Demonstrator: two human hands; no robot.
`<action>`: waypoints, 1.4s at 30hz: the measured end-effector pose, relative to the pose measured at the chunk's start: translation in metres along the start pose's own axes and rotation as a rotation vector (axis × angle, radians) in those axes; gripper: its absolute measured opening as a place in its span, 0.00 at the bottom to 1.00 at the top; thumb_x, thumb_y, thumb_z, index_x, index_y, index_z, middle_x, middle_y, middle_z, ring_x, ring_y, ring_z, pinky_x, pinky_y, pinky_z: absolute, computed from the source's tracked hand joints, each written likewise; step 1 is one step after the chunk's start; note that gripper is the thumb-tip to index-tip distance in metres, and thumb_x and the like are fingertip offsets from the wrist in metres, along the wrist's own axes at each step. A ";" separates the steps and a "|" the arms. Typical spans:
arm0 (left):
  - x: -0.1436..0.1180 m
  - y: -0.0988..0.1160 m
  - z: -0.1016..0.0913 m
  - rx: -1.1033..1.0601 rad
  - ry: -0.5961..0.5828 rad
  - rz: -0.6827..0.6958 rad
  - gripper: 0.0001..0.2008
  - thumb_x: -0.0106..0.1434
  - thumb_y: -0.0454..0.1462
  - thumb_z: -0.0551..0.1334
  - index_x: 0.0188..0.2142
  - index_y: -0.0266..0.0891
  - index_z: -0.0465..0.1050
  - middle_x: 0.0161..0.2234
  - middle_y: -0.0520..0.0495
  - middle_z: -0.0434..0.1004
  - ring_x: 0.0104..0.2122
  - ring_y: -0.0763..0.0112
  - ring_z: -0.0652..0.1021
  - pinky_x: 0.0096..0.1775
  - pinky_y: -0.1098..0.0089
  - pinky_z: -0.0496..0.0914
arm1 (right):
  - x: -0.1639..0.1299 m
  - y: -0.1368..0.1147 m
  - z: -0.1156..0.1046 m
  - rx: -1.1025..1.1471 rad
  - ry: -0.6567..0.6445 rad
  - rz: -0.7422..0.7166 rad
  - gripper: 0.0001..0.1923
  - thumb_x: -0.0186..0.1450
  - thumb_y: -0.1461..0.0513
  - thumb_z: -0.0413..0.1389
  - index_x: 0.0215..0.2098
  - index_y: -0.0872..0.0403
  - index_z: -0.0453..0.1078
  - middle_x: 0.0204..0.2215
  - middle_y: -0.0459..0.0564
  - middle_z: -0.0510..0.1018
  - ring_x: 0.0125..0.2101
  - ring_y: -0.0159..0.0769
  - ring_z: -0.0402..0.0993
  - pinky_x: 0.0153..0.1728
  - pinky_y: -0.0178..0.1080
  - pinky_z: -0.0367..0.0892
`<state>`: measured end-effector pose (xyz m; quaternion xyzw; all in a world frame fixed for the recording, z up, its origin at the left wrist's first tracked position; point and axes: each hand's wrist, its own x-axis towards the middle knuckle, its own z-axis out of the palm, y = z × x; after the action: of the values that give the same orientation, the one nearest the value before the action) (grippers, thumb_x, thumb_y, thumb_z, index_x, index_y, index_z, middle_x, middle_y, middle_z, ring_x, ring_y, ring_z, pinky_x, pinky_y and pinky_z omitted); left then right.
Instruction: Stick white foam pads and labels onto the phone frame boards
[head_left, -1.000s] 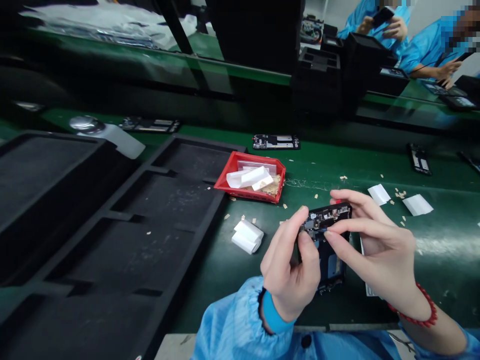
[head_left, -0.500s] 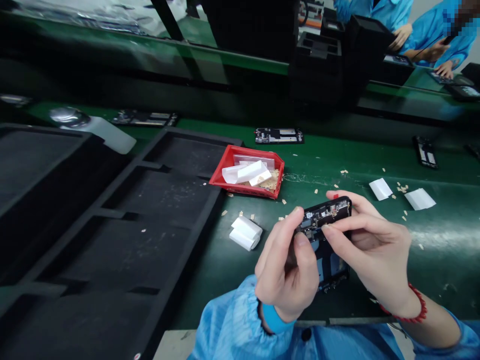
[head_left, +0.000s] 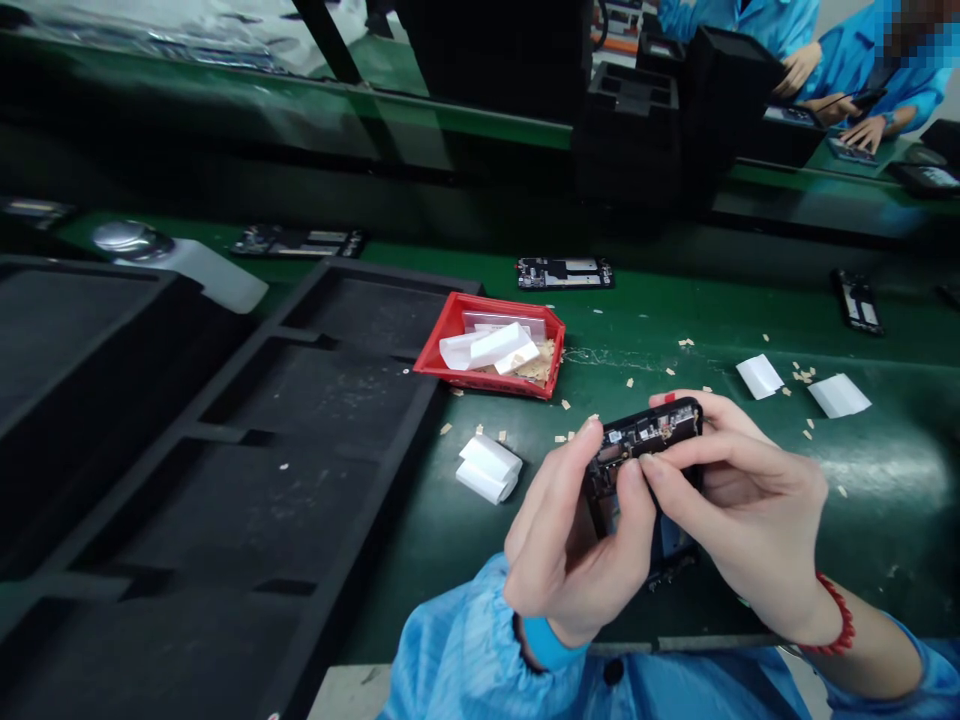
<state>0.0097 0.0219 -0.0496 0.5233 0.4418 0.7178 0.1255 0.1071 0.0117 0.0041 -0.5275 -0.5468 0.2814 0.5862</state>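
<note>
An opened phone (head_left: 637, 436) with its circuit board bare is held up tilted between my hands, above the green bench. My left hand (head_left: 577, 530) grips its left side, with the thumb pressed on the board's lower edge. On the right side, my right hand (head_left: 739, 490) supports the phone with fingers behind it. Its thumb and index finger meet at the board beside my left thumb; whether they pinch some small part is hidden. Folded white paper (head_left: 489, 468) lies left of my hands. Behind it stands a red bin (head_left: 495, 383) with white papers and small tan pieces inside.
Black compartment trays (head_left: 375, 500) fill the left, with a white bottle (head_left: 217, 275) behind them. Another opened phone (head_left: 566, 273) lies at the back, and one (head_left: 859, 300) at the right. Small tan pieces and white papers (head_left: 840, 396) are scattered on the bench. Co-workers (head_left: 862, 90) work at upper right.
My left thumb has slid right along the board's lower edge and now touches my right fingertips. The phone has shifted slightly. At upper right a co-worker's hands have moved.
</note>
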 end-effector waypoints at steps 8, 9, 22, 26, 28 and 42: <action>0.003 0.002 0.003 -0.008 0.025 -0.038 0.30 0.54 0.23 0.70 0.55 0.44 0.77 0.40 0.49 0.86 0.32 0.71 0.84 0.36 0.72 0.81 | 0.000 0.002 -0.004 0.057 -0.025 0.010 0.11 0.62 0.71 0.64 0.34 0.48 0.81 0.44 0.48 0.83 0.47 0.39 0.81 0.47 0.38 0.79; 0.003 0.003 0.003 -0.007 0.029 -0.040 0.30 0.54 0.23 0.70 0.55 0.44 0.76 0.40 0.49 0.86 0.33 0.71 0.84 0.37 0.72 0.81 | 0.000 0.002 -0.004 0.066 -0.027 0.006 0.12 0.62 0.72 0.63 0.35 0.48 0.81 0.44 0.48 0.83 0.47 0.38 0.81 0.47 0.37 0.79; 0.010 -0.007 0.002 -0.215 -0.289 -0.257 0.27 0.67 0.34 0.65 0.64 0.50 0.67 0.56 0.46 0.79 0.49 0.64 0.83 0.48 0.71 0.79 | 0.015 0.019 0.007 0.088 0.047 -0.007 0.10 0.60 0.68 0.65 0.26 0.51 0.70 0.40 0.50 0.81 0.43 0.38 0.81 0.43 0.39 0.78; 0.012 -0.022 0.010 -0.334 -0.523 -0.386 0.42 0.63 0.32 0.68 0.70 0.58 0.52 0.72 0.50 0.55 0.64 0.60 0.71 0.56 0.70 0.74 | 0.032 0.042 -0.034 -0.039 -0.067 -0.013 0.04 0.65 0.60 0.60 0.37 0.51 0.74 0.50 0.54 0.81 0.52 0.39 0.78 0.53 0.44 0.76; 0.013 -0.027 0.012 -0.295 -0.534 -0.449 0.41 0.61 0.31 0.67 0.69 0.56 0.55 0.72 0.50 0.54 0.64 0.60 0.70 0.58 0.68 0.72 | 0.033 0.059 -0.075 -0.258 -0.118 -0.007 0.10 0.69 0.56 0.56 0.44 0.51 0.75 0.55 0.55 0.78 0.58 0.39 0.74 0.58 0.47 0.71; 0.004 -0.025 0.036 0.019 -0.877 -0.248 0.10 0.54 0.40 0.72 0.38 0.43 0.85 0.40 0.43 0.86 0.42 0.56 0.83 0.46 0.57 0.78 | 0.009 0.072 -0.120 -0.345 -0.309 0.017 0.06 0.67 0.61 0.60 0.34 0.54 0.77 0.31 0.49 0.80 0.33 0.35 0.77 0.36 0.39 0.73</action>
<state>0.0322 0.0569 -0.0638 0.7223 0.4128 0.4036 0.3807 0.2393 0.0026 -0.0407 -0.5751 -0.6656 0.2663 0.3940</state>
